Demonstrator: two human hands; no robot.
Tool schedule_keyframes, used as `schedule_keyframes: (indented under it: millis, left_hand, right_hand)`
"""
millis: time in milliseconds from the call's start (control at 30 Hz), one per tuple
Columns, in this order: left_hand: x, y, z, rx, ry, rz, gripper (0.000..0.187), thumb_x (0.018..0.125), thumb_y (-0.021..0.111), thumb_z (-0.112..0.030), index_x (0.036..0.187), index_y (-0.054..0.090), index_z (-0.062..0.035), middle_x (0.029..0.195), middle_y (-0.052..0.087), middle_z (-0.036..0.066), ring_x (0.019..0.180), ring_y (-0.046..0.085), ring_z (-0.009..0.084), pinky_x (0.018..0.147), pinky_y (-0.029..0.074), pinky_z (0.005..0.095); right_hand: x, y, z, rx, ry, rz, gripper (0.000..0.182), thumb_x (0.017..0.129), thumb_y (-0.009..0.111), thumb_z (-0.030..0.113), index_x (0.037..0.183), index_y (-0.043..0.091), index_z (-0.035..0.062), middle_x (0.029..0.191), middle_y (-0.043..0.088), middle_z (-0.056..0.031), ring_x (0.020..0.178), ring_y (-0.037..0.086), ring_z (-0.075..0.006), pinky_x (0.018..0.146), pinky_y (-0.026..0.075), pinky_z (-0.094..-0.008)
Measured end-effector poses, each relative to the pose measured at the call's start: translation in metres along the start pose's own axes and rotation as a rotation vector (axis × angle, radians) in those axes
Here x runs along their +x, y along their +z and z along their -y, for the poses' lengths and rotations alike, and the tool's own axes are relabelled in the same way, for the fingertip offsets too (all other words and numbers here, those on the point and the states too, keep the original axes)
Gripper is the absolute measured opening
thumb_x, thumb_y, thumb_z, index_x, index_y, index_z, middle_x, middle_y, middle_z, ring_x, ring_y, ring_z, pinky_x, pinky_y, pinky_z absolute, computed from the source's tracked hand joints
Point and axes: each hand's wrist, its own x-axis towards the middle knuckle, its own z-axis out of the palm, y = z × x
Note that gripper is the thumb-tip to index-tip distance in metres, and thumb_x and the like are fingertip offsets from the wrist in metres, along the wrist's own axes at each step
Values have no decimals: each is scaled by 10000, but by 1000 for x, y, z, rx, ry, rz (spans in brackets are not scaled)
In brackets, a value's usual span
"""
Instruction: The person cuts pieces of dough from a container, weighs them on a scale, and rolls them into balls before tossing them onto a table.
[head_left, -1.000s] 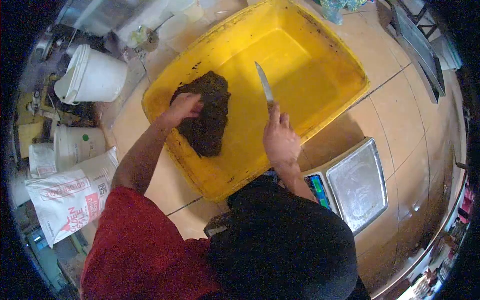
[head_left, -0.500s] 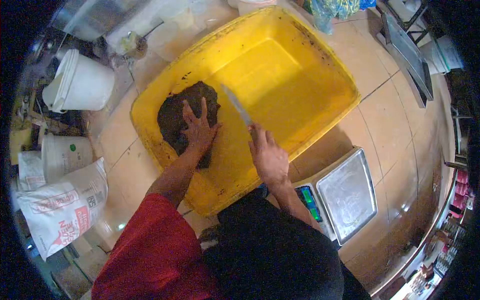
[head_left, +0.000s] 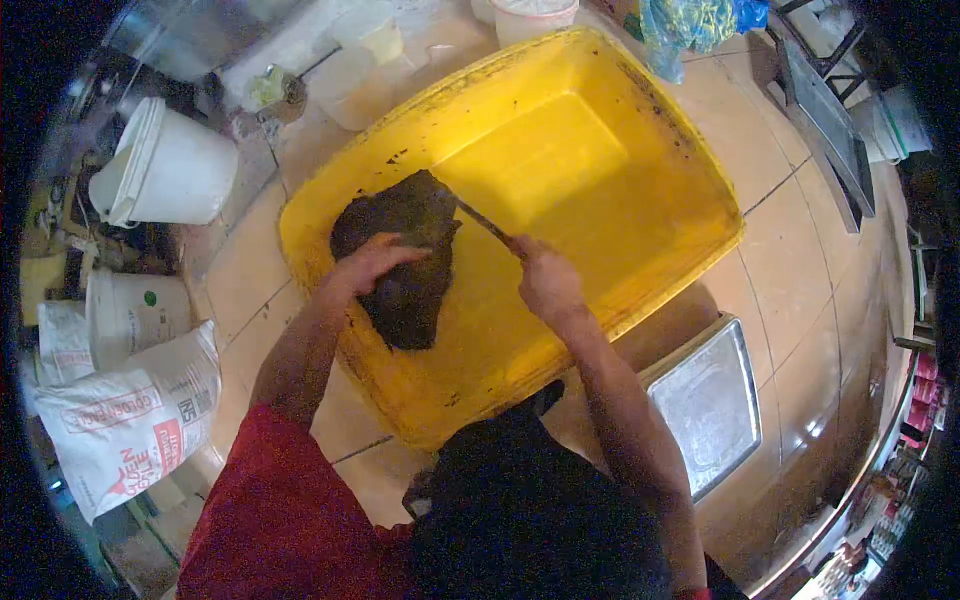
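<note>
A dark, nearly black dough-like mass [head_left: 408, 312] lies in the left part of a large yellow tub [head_left: 590, 150]. My left hand [head_left: 372, 265] rests on its left side, fingers stretched out together toward the right and thumb side hard to see. In my right hand [head_left: 552, 282] is a knife [head_left: 486, 222], gripped by the handle. Its narrow blade points up and left, with the tip end right at the upper right edge of the dark mass.
A scale with a metal tray [head_left: 710, 410] stands beside the tub at lower right. White buckets [head_left: 180, 165] and a printed white sack [head_left: 135, 425] line the left. Plastic bags [head_left: 690, 30] lie behind, and a metal frame [head_left: 825, 130] leans at the right.
My left hand has turned from spread fingers to fingers pointing right, lower on the mass. The knife has moved left to the mass's edge, its blade now seen edge-on. The view has shifted slightly.
</note>
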Motion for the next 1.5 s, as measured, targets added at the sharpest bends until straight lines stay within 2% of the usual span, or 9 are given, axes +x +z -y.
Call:
schedule_keyframes:
  millis: [233, 367, 533, 733, 833, 933, 1133, 1333, 1500]
  left_hand:
    - [-51, 5, 47, 690, 339, -505, 450, 717, 726, -225, 1069, 587, 19, 995, 627, 151, 841, 624, 219, 786, 490, 338]
    - [-90, 9, -4, 458, 395, -515, 434, 706, 724, -182, 1057, 585, 31, 937, 640, 118, 815, 618, 187, 793, 482, 317]
    - [-124, 29, -106, 343, 540, -560, 382, 702, 711, -139, 1032, 596, 15, 885, 649, 75, 791, 610, 162, 774, 474, 295]
    - [-157, 61, -157, 220, 882, -460, 426, 711, 707, -147, 1083, 562, -1, 960, 620, 60, 886, 580, 144, 826, 444, 284]
    - [-207, 102, -214, 366, 1063, -477, 559, 750, 685, -147, 1236, 444, -14, 1086, 568, 101, 991, 546, 182, 893, 415, 300]
    - [-204, 140, -250, 419, 1160, -485, 648, 755, 676, -199, 1310, 384, -36, 1210, 507, 119, 1098, 503, 228, 965, 386, 330]
    - [-177, 280, -249, 613, 1467, 12, 793, 790, 628, -124, 1418, 151, -41, 1411, 277, 158, 1308, 268, 245, 1082, 203, 345]
    - [-131, 405, -207, 990, 995, 638, 999, 813, 614, -401, 1385, -78, 38, 1176, 490, 309, 1103, 514, 372, 957, 395, 379]
    - [-130, 509, -132, 1344, 797, 1009, 1166, 780, 645, -484, 1337, -217, 69, 1422, 140, 323, 1315, 268, 334, 1079, 240, 337]
  right_hand:
    - [44, 66, 59, 99, -277, 139, 501, 748, 505, 38, 1230, 538, 169, 894, 633, -191, 807, 630, -345, 746, 491, -429]
    - [41, 129, 54, 505, -449, 217, 449, 763, 507, 82, 1203, 561, 156, 857, 640, -155, 775, 633, -287, 699, 489, -407]
    - [5, 28, 69, 974, -220, 969, 376, 794, 500, 94, 1155, 587, 154, 710, 567, -47, 562, 496, -144, 496, 413, -297]
    - [-26, 19, 76, 727, -209, 1431, 372, 810, 492, 81, 1170, 572, 130, 650, 541, 13, 486, 465, -104, 425, 396, -259]
    - [-41, 18, 72, 757, -453, 999, 400, 801, 518, 67, 1198, 547, 108, 737, 596, -5, 584, 527, -123, 489, 441, -272]
    - [-69, -49, 22, 506, -445, -61, 395, 801, 548, 76, 1196, 538, 68, 913, 628, -15, 706, 551, -126, 577, 471, -279]
    - [-234, -191, -97, 810, 244, -439, 413, 844, 535, 123, 1252, 501, 72, 849, 555, -37, 613, 492, -70, 503, 429, -216]
    - [-385, -206, -173, 990, 581, -975, 484, 833, 522, 107, 1307, 440, 63, 743, 551, -36, 529, 490, -74, 422, 385, -207]
    - [-423, -184, -188, 1095, 647, -1107, 499, 837, 511, 105, 1324, 414, 54, 724, 558, -28, 485, 470, -77, 383, 356, -215]
